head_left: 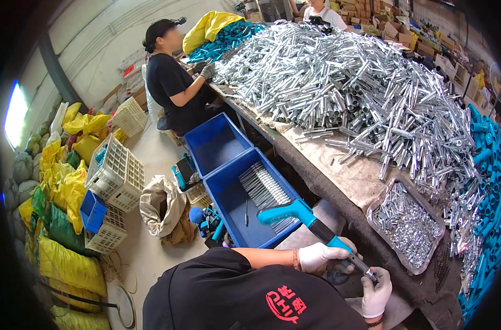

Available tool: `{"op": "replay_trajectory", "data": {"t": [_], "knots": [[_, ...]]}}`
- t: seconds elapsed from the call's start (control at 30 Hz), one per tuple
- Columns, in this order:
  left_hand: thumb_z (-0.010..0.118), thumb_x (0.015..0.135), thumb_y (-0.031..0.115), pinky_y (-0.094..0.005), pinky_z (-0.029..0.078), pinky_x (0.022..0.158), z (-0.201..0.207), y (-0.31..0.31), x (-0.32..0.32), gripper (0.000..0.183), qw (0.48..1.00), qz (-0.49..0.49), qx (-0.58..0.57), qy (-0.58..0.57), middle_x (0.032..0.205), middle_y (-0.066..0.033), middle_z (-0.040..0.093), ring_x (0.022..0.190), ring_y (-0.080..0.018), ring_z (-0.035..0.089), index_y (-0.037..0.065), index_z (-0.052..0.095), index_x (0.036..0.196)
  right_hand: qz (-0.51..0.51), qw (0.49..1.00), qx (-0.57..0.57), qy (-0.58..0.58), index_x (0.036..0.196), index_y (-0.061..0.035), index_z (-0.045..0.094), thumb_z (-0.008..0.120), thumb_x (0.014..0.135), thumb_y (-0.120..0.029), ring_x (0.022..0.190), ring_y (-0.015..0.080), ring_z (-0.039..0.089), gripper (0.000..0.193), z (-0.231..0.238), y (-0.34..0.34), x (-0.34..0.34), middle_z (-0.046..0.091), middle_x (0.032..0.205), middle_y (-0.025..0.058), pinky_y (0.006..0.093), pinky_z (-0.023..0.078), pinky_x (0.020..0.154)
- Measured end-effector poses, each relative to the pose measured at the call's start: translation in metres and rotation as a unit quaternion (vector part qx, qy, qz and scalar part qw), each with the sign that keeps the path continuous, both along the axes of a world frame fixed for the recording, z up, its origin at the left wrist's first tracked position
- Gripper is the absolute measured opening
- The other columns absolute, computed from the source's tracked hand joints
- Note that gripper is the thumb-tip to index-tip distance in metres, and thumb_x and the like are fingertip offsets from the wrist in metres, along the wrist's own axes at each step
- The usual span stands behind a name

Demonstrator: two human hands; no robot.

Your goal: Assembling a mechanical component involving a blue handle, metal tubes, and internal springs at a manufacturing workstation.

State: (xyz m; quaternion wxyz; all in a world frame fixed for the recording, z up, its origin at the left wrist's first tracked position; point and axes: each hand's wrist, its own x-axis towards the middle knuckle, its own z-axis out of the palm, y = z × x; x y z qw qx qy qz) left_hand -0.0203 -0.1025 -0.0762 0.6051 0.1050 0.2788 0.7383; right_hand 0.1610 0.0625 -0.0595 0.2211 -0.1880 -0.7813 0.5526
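A long teal-and-black tool (323, 231) with a bent teal end slants across in front of me, over the edge of a blue bin. My left hand (324, 257), in a white glove, is wrapped round its lower shaft. At the tool's dark lower tip, the white-gloved fingers of my right hand (377, 294) are closed on it; any small part pinched there is too small to make out. Beyond my left arm, the near blue bin (228, 203) contains a row of slim metal rods (266, 187) and one loose rod (246, 212).
A huge heap of shiny metal tubes (338, 82) covers the table. A metal tray (371, 212) of small fittings lies at its near edge. Teal tubes (489, 181) pile up at right. A co-worker (170, 77) sits far left; crates (110, 176) and yellow sacks (69, 269) stand left.
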Motion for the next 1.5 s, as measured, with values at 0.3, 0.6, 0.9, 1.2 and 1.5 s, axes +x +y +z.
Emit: {"op": "replay_trajectory", "data": {"t": [0.3,0.6,0.9,1.2,1.5], "knots": [[0.071,0.092,0.024,-0.0387,0.054,0.097,-0.002,0.002,-0.001,0.038,1.0,-0.004,-0.003,0.009,0.129,-0.0164,0.06,0.12,-0.027,0.06,0.006,0.055,0.122,-0.023,0.999,-0.027,-0.034,0.103,0.0041,0.064,0.073,0.079,-0.006,0.083,0.0214,0.063,0.027,0.0,0.003,-0.001,0.066,0.092,0.0132,0.0333,0.05,0.079],[0.072,0.091,0.024,-0.0391,0.054,0.096,0.001,0.002,-0.002,0.04,1.0,-0.004,-0.005,0.018,0.129,-0.0174,0.061,0.116,-0.0265,0.062,0.005,0.055,0.122,-0.022,0.998,-0.039,-0.05,0.105,0.0041,0.063,0.072,0.077,-0.001,0.084,0.0198,0.062,0.03,-0.001,0.004,0.0,0.065,0.093,0.0125,0.0317,0.05,0.08],[0.073,0.091,0.027,-0.039,0.055,0.094,0.006,0.001,0.001,0.04,0.999,-0.008,0.009,0.032,0.126,-0.0177,0.062,0.11,-0.0255,0.064,0.004,0.056,0.12,-0.02,0.989,-0.071,-0.125,0.091,0.0029,0.06,0.059,0.098,-0.03,0.058,0.0181,0.061,0.033,0.0,0.003,-0.002,0.055,0.056,0.006,0.0361,0.047,0.057],[0.072,0.091,0.024,-0.0325,0.057,0.089,0.006,0.002,0.0,0.035,1.0,0.004,-0.001,0.025,0.115,-0.0089,0.066,0.099,-0.0182,0.067,0.008,0.058,0.118,0.022,0.98,-0.029,-0.198,0.107,0.0038,0.06,0.069,0.083,-0.004,0.087,0.021,0.063,0.027,0.006,0.014,0.002,0.064,0.097,0.0131,0.0332,0.051,0.081],[0.072,0.091,0.028,-0.0397,0.055,0.093,0.006,0.002,-0.001,0.041,0.999,-0.006,-0.001,0.04,0.129,-0.0167,0.061,0.107,-0.0246,0.065,0.004,0.055,0.121,-0.005,0.997,0.061,-0.051,0.089,0.0006,0.062,0.056,0.099,-0.045,0.062,0.0212,0.06,0.047,0.003,0.002,-0.005,0.061,0.065,0.0092,0.0361,0.045,0.059]]}}
